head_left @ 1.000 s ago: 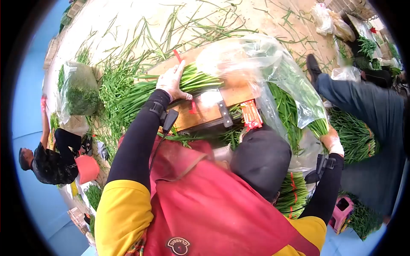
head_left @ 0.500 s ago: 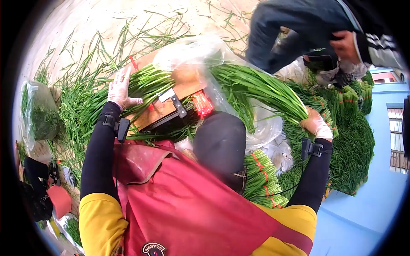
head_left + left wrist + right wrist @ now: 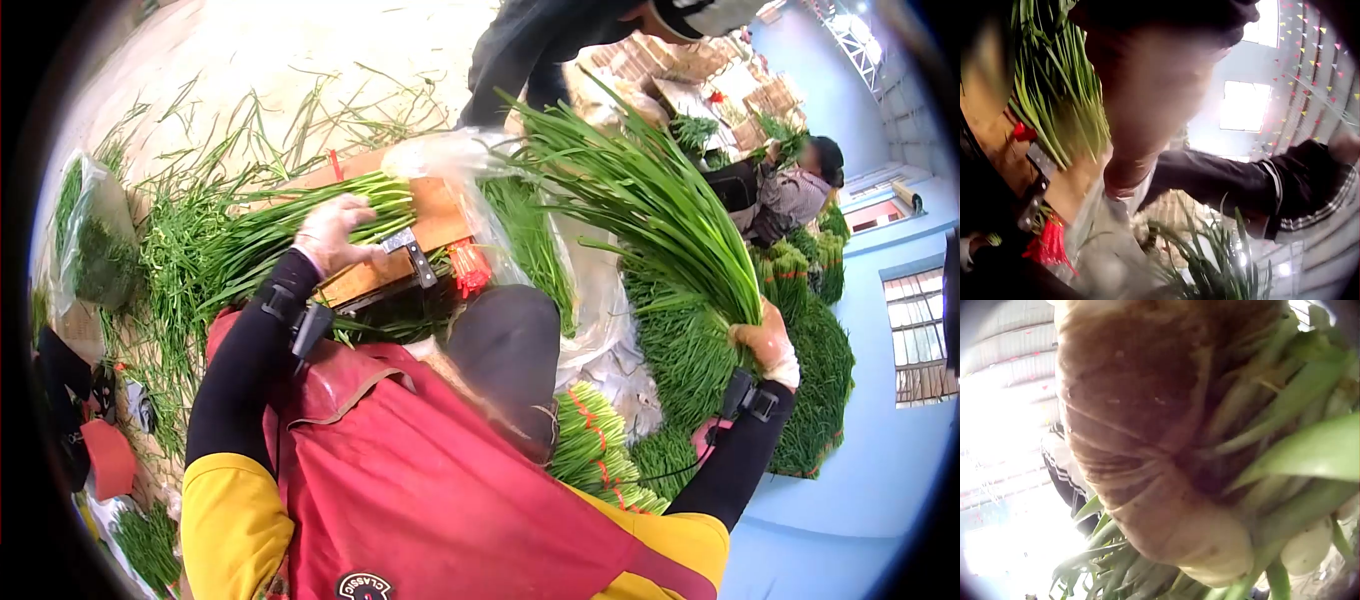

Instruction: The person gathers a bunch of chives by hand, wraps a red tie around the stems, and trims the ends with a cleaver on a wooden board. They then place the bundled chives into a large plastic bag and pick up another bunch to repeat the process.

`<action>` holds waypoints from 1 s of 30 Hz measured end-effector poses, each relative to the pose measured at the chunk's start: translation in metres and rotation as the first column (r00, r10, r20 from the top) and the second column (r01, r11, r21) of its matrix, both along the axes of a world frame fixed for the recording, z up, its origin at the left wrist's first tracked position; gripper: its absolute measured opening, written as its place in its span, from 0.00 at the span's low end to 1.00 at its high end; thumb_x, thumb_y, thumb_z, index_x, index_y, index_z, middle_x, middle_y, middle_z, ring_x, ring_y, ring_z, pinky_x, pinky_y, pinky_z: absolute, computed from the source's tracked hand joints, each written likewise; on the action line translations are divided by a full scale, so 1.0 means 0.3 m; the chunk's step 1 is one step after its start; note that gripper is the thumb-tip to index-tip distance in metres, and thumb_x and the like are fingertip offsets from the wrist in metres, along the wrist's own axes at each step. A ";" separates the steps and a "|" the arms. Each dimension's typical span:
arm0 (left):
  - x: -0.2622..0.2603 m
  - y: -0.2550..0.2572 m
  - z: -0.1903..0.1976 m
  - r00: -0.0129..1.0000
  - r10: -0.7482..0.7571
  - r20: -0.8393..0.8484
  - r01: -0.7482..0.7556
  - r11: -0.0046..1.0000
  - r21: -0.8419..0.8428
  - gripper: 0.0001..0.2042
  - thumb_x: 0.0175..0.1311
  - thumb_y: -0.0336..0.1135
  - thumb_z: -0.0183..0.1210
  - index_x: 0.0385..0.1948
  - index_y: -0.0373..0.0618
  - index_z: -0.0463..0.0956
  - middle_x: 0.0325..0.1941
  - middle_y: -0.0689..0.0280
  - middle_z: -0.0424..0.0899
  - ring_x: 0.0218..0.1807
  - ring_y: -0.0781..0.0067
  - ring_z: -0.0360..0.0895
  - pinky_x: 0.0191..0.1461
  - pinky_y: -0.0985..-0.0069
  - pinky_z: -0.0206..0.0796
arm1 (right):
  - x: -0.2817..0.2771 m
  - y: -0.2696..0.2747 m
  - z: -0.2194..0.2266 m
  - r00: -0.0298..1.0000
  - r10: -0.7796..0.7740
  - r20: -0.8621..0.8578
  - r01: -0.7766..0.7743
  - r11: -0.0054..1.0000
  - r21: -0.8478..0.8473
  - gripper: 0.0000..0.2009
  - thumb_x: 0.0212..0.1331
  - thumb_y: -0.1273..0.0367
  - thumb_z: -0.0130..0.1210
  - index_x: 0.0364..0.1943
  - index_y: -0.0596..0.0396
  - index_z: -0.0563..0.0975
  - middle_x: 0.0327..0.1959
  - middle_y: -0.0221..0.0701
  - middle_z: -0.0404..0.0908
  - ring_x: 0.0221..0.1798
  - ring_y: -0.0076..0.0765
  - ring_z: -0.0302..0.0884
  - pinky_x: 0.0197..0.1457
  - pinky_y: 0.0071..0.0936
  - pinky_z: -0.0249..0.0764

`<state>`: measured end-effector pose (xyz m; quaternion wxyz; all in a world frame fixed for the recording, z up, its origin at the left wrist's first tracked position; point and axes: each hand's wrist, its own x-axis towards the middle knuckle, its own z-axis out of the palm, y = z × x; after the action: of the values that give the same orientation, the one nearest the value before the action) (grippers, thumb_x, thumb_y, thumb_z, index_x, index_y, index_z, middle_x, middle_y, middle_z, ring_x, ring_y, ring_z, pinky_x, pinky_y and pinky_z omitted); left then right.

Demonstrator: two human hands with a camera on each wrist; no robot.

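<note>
In the head view my right hand (image 3: 768, 345) grips a big bunch of garlic chives (image 3: 670, 190) by its pale stem ends, leaves fanning up and to the left. The right wrist view shows the gloved fingers (image 3: 1179, 525) curled round the stems. My left hand (image 3: 335, 235), in a thin glove, hovers over the wooden board (image 3: 360, 285) with fingers loosely bent and nothing in them. Beside its thumb lies a knife (image 3: 418, 262) with a black riveted handle. Another heap of chives (image 3: 290, 225) lies across the board, stem ends to the right.
Red ties (image 3: 468, 268) hang at the board's right end, by a clear plastic sheet (image 3: 590, 310) with more chives. Tied bunches (image 3: 600, 440) stand near my knee (image 3: 505, 340). Someone in dark trousers (image 3: 515, 60) is at the far side. Loose leaves litter the floor (image 3: 270, 50).
My right hand has drawn the bunch off the plastic sheet and raised it at the right. My left hand has slid from the heap towards the knife. The person in dark trousers has shifted left in view.
</note>
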<state>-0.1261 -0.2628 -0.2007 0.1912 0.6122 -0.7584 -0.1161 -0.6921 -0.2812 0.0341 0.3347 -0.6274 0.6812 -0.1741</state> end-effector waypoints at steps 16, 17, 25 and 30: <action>-0.671 0.027 0.029 0.468 -0.290 -0.835 0.616 0.785 0.072 0.52 0.46 0.41 0.67 0.68 0.42 0.34 0.64 0.46 0.62 0.66 0.55 0.61 0.66 0.69 0.56 | 0.204 0.137 -0.174 0.939 0.117 0.323 -0.138 0.989 0.044 0.23 0.39 0.76 0.59 0.46 0.62 0.73 0.35 0.31 0.80 0.32 0.26 0.76 0.36 0.22 0.72; -0.681 0.036 0.057 0.389 -0.233 -0.891 0.658 0.747 0.092 0.47 0.48 0.41 0.64 0.68 0.40 0.42 0.63 0.48 0.65 0.65 0.59 0.61 0.65 0.69 0.55 | 0.235 0.131 -0.206 0.946 0.173 0.275 -0.192 0.980 0.042 0.23 0.40 0.75 0.59 0.46 0.62 0.73 0.36 0.32 0.80 0.31 0.28 0.76 0.36 0.23 0.73; -0.668 0.148 0.108 -0.407 0.228 -0.885 0.567 0.822 -0.049 0.51 0.39 0.73 0.57 0.63 0.44 0.57 0.66 0.59 0.62 0.67 0.62 0.57 0.70 0.58 0.47 | 0.489 0.200 -0.447 0.855 0.489 -0.174 -0.515 0.839 -0.175 0.26 0.48 0.74 0.55 0.56 0.51 0.69 0.42 0.43 0.79 0.47 0.49 0.77 0.48 0.33 0.73; -0.546 0.091 0.043 -0.549 0.250 -0.798 0.405 0.914 0.008 0.39 0.55 0.66 0.50 0.60 0.42 0.61 0.58 0.59 0.71 0.60 0.62 0.68 0.64 0.59 0.59 | 0.525 0.232 -0.454 0.811 0.566 -0.151 -0.585 0.797 -0.153 0.28 0.46 0.73 0.55 0.58 0.51 0.68 0.44 0.42 0.79 0.47 0.49 0.77 0.48 0.34 0.73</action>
<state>-0.2901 -0.2356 -0.1878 0.6228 0.1340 -0.1964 -0.7454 -0.5346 -0.2115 -0.1020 0.2761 -0.8417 0.4536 -0.0985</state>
